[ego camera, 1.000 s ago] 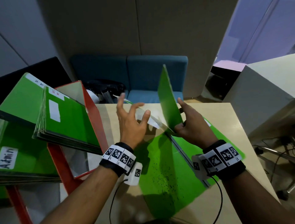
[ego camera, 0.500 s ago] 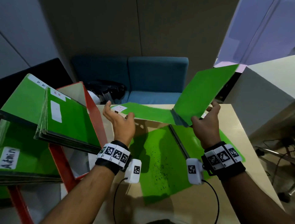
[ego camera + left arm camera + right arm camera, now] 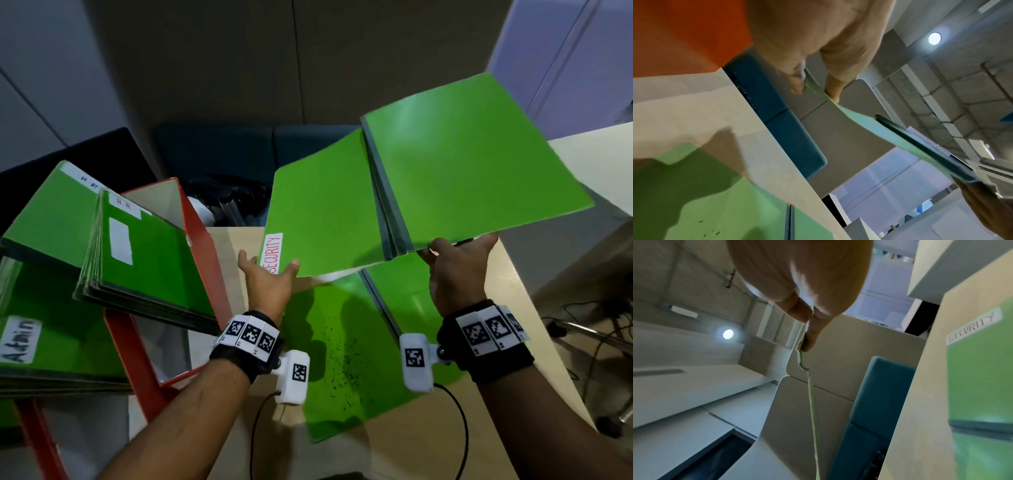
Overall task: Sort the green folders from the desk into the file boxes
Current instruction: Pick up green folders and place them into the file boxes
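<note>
- L hand: pinching near edge of the raised green folder, thumb on top by the label, fingers under; wrist view shows thumb and finger closed on the thin edge.
- R hand: gripping same folder's near edge on the right flap, fingers curled onto it; R wrist view shows fingertips nipping the edge-on cover.
- Raised folder: 1, spread open, held in air above desk btwn both hands, outer covers facing camera, grey spine down the middle.
- Label on its left flap, white w/ red letters: "SECURITY".
- Second folder: 1, lying open flat on desk directly under the raised one, black specks on left flap; R wrist view shows a red-lettered label on it, blurred, looks like "SECURITY".
- File boxes: 2 red ones seen at left — nearer box beside L wrist, another at lower-left edge, partly cut off.
- HR stack: several folders leaning in nearer box; top one w/ "HR" tab plus 1 blank white sticker.
- Folder behind: also tagged "HR" in black.
- Admin stack: at far left, white label "Admin"; count per stack can't be told.
- Wrist bands: 2, black w/ square code markers; 2 white camera pods, each w/ 1 marker.
- Blue sofa beyond desk.
</note>
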